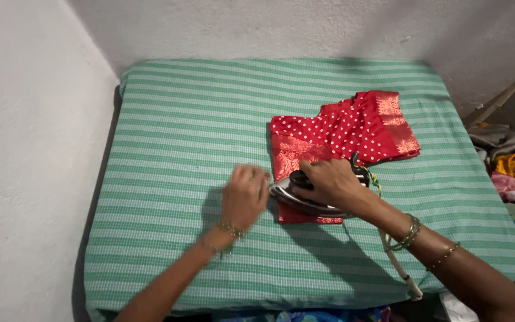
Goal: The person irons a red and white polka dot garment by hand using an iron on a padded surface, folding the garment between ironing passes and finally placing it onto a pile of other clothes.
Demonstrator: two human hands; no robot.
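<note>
Now the right hand [328, 180] is gripping the handle of an iron [314, 197], fingers wrapped shut, pressing the near end of a red dotted blouse [341, 131]; the left hand [244, 194], loosely curled and holding nothing, is steadying the edge on the green striped cloth [174, 149]; a cord [396, 262] is trailing near right.

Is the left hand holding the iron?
No, the right hand grips the iron; the left hand rests on the cloth.

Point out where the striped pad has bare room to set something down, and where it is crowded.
The striped pad lies bare along its left side by the wall, across the far strip behind the red garment, and along the near edge beside the cord. It is crowded mid-right, where the right hand grips the iron on the garment and the left hand rests beside it.
</note>
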